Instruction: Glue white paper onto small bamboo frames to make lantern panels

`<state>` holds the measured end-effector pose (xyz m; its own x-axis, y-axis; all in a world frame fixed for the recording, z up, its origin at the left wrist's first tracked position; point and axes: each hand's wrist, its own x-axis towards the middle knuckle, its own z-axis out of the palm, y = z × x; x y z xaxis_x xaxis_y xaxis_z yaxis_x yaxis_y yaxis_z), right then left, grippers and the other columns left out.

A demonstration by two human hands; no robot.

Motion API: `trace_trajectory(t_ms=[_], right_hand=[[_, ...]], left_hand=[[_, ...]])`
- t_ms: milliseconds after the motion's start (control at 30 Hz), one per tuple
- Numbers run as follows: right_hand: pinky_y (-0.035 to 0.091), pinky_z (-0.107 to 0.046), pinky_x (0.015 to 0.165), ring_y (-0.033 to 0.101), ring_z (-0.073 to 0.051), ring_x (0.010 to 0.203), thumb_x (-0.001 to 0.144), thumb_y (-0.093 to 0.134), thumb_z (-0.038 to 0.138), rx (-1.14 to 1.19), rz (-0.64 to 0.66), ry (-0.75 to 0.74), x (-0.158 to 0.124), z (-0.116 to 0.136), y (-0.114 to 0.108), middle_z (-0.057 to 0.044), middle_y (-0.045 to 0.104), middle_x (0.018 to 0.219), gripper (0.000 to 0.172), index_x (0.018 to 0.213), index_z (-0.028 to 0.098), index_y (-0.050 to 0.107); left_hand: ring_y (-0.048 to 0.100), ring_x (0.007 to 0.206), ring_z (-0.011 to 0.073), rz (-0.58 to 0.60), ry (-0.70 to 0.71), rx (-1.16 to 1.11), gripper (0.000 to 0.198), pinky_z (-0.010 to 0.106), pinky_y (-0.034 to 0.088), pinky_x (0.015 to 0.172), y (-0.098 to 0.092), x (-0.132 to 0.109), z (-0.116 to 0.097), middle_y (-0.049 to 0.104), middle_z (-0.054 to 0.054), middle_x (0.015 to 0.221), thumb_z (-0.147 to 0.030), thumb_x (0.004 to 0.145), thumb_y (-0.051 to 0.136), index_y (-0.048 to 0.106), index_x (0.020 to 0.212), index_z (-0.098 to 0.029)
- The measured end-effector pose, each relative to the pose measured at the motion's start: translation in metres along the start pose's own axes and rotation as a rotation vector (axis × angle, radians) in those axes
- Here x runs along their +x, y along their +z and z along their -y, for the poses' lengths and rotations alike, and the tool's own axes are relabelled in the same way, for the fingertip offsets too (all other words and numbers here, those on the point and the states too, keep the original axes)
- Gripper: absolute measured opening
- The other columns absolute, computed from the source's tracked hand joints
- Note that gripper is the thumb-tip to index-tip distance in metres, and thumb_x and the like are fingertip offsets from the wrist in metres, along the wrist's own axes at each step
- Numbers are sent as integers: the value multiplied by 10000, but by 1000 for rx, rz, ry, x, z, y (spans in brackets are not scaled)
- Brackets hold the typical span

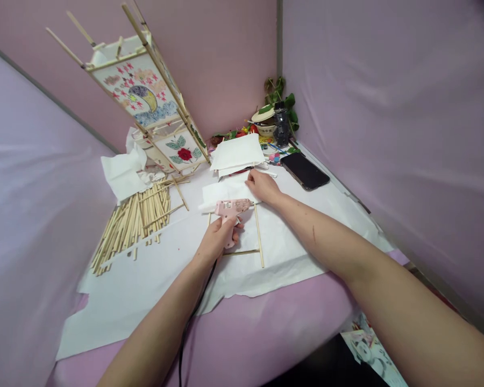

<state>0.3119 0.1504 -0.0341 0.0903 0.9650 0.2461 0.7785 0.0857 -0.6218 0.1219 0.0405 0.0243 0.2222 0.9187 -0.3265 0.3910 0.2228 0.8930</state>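
My left hand (221,235) is wrapped round the handle of a pink hot glue gun (228,207), its nozzle pointing right. Below the gun lies a frame of thin wooden sticks (258,231), partly covered by the gun and hand. A piece of white paper (223,189) lies across the frame's far side. My right hand (263,186) is closed at the paper's right edge, fingertips pinched on it; the exact grip is partly hidden. The glue gun's black cord (197,309) runs down past my left forearm.
A tall stick lantern with drawn panels (139,91) stands at back left. Nearby are a pile of wooden sticks (125,228) and crumpled white paper (123,172). Behind my right hand lie stacked white sheets (237,151), a phone (305,171), a bowl (264,121) and a dark bottle (281,126).
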Motion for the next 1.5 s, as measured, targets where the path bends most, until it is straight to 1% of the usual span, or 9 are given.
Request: trace_trajectory(t_ms=[133, 267, 400, 567, 633, 733, 900, 1233, 1500], right_hand=[[371, -278, 662, 594, -220, 787, 883, 536, 272, 4, -3, -6, 0, 0, 1, -50, 682, 852, 75, 879, 218, 588], [377, -279, 665, 598, -219, 796, 882, 532, 266, 3, -2, -16, 0, -1, 0, -50, 685, 861, 75, 888, 217, 590], [384, -283, 677, 601, -227, 810, 882, 526, 258, 1, 3, -10, 0, 0, -1, -60, 690, 878, 90, 902, 211, 600], [375, -277, 666, 604, -222, 810, 878, 536, 260, 0, 11, -7, 0, 0, -1, -58, 695, 884, 89, 905, 207, 602], [374, -278, 668, 607, -221, 816, 882, 539, 260, -8, 9, -8, 0, 0, -1, -60, 698, 892, 87, 907, 204, 601], [376, -278, 680, 612, -218, 828, 887, 539, 255, -22, 17, -3, 0, 1, -2, -63, 701, 910, 91, 922, 200, 603], [377, -279, 687, 614, -218, 832, 890, 539, 255, -28, 27, 3, -1, 2, -4, -64, 702, 911, 96, 931, 199, 605], [365, -273, 665, 607, -213, 810, 881, 546, 249, -20, 11, -6, -1, 0, -3, -57, 699, 892, 86, 920, 200, 605], [356, -274, 653, 611, -212, 808, 878, 541, 238, -17, -4, -23, 0, -2, -1, -54, 699, 881, 76, 899, 200, 603]], left_hand=[[484, 492, 93, 27, -15, -68, 413, 201, 351, 446, 3, 2, 4, 570, 5, 641, -508, 804, 543, 633, 896, -116], [491, 492, 85, 5, -19, -91, 383, 206, 389, 484, 5, 7, 9, 580, 6, 655, -502, 789, 568, 611, 841, -124], [486, 485, 89, -8, -20, -48, 357, 209, 393, 479, 6, 10, 13, 577, 5, 636, -491, 795, 568, 590, 788, -135], [509, 501, 100, 2, -13, 12, 376, 205, 402, 479, 5, 11, 16, 576, 13, 626, -504, 827, 528, 582, 763, -138], [508, 496, 98, -14, -20, 28, 365, 201, 404, 475, 6, 12, 16, 575, 8, 622, -494, 833, 516, 571, 747, -143], [499, 479, 93, -41, -39, 50, 335, 195, 399, 461, 7, 11, 14, 572, -1, 610, -464, 836, 503, 564, 747, -147], [504, 476, 95, -47, -52, 58, 308, 195, 401, 455, 8, 10, 12, 579, 6, 610, -440, 827, 511, 559, 747, -146], [508, 479, 95, -34, -32, 81, 336, 196, 408, 458, 6, 16, 19, 583, 7, 615, -461, 836, 502, 552, 717, -151], [514, 475, 99, -26, -15, 90, 336, 201, 417, 459, 5, 17, 22, 578, -2, 618, -465, 837, 505, 583, 759, -147]])
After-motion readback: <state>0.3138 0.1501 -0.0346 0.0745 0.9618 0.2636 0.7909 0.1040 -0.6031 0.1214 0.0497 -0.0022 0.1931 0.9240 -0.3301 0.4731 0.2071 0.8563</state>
